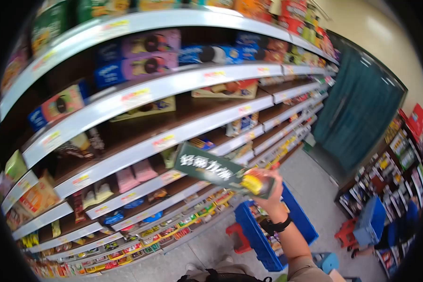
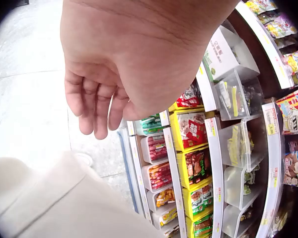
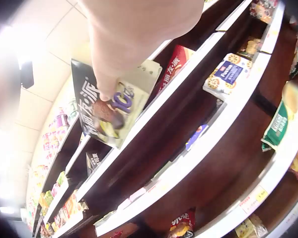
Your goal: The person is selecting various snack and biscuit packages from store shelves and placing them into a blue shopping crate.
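Note:
A dark green box with white lettering (image 1: 209,168) is gripped at its right end by my right hand (image 1: 269,192), held in front of the shelves. In the right wrist view the right hand (image 3: 134,37) reaches down over the same box (image 3: 92,111), a finger lying on its printed side; the thumb's place is hard to tell. My left hand (image 2: 124,64) hangs with its fingers loosely bent and nothing in it, beside low bins of packaged snacks (image 2: 191,131). The head view does not show the left hand.
A blue basket (image 1: 297,202) with goods inside stands on the floor below the right arm, beside a red stool (image 1: 238,237). Shelves (image 1: 174,127) run along the left. A green curtain (image 1: 350,94) hangs at the back right, near another blue basket (image 1: 370,221).

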The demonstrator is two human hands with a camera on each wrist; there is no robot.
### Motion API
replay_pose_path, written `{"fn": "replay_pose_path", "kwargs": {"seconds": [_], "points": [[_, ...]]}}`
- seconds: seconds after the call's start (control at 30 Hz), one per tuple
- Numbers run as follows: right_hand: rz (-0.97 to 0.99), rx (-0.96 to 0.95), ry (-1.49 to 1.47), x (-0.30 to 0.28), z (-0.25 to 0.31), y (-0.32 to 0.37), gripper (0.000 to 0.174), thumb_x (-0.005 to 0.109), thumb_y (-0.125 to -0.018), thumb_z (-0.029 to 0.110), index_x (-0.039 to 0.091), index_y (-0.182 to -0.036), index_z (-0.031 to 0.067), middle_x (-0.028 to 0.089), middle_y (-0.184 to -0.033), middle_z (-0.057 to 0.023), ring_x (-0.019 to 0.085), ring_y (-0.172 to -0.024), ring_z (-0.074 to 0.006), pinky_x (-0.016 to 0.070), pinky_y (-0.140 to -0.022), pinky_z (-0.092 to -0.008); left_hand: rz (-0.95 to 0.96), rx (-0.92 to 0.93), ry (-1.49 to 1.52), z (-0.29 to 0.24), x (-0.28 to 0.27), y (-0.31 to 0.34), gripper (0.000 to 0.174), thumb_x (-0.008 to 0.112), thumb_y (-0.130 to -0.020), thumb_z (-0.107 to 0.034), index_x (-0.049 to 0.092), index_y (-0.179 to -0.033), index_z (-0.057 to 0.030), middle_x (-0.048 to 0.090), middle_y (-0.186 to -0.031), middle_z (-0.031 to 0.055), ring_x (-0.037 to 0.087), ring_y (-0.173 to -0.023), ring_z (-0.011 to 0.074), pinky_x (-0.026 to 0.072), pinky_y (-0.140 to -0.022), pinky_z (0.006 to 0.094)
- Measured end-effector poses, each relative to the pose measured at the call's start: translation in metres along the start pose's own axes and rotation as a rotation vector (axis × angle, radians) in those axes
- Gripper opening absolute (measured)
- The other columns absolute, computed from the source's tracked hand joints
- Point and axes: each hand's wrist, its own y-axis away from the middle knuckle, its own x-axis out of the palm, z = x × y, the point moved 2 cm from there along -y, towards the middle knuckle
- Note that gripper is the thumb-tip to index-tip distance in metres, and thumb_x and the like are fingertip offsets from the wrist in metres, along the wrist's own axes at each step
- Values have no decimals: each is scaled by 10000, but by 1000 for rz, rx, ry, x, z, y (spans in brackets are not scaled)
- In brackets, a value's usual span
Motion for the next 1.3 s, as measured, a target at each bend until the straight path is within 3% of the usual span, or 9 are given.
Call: {"fn": "replay_pose_path", "kwargs": {"seconds": [0.2,0.33,0.43,0.5,0.57,0.67,0.77,0.9,1.3], "points": [[73,256,237,-62,-5,81,645,854,-597,117,514,-1145,81,653,-1166,-109,622,-939,-305,496,-788,-378,-100,-245,-57,-63,26,-28,193,518,-882,-213,612,-949,-58,658,-795,120,600,-606,199,453,-504,282],[11,478,451,-108,-8,125,585,840,-643,138,557,-1148,58,642,-952,-106,593,-771,-253,486,-674,-335,0,-184,3,-86,51,-47,261,524,-875,-208,622,-1058,-48,688,-865,167,666,-652,264,487,-517,299],[-366,1003,338,-150,-48,227,551,851,-702,259,545,-1093,21,604,-893,-63,564,-720,-128,454,-623,-252,-70,-165,-182,-110,75,-40,279,497,-887,-190,616,-1077,-24,682,-879,180,654,-634,258,482,-511,294],[-909,1079,46,-169,-82,301,442,800,-781,287,557,-1058,42,606,-872,-33,560,-709,-93,445,-590,-233,-98,-206,-238,-130,91,-48,280,483,-898,-196,617,-1063,-13,680,-870,182,649,-627,247,479,-508,295],[-1020,1503,-295,-202,-100,376,315,740,-846,257,576,-1050,81,633,-884,-39,603,-737,-104,469,-608,-228,-2,-222,-134,-134,98,-48,280,477,-904,-203,621,-1049,-10,681,-856,179,648,-616,241,477,-503,291],[-865,1823,-182,-218,-102,458,278,711,-867,263,600,-1069,107,648,-931,8,629,-794,-106,488,-632,-234,-30,-151,-298,-147,126,-34,293,476,-911,-229,619,-1048,-14,680,-827,176,647,-607,242,474,-494,284],[-920,1721,-323,-217,-120,533,271,708,-870,253,597,-1069,107,648,-917,21,634,-801,-106,492,-626,-245,-23,-188,-261,-144,141,-32,294,492,-916,-249,615,-1052,-21,683,-815,161,649,-613,230,472,-489,283],[-585,2006,-403,-207,-126,593,282,685,-891,246,584,-1120,115,647,-959,15,632,-846,-113,501,-692,-268,-69,-174,-418,-154,184,7,274,500,-915,-257,618,-1035,-41,690,-818,126,652,-640,198,477,-529,280],[-152,2372,-374,-167,-139,686,339,577,-929,223,555,-1160,-24,658,-1003,-126,643,-835,-243,540,-693,-335,-109,-207,-587,-148,177,78,341,462,-927,-344,621,-1046,-67,695,-850,110,655,-689,189,493,-621,306]]}}
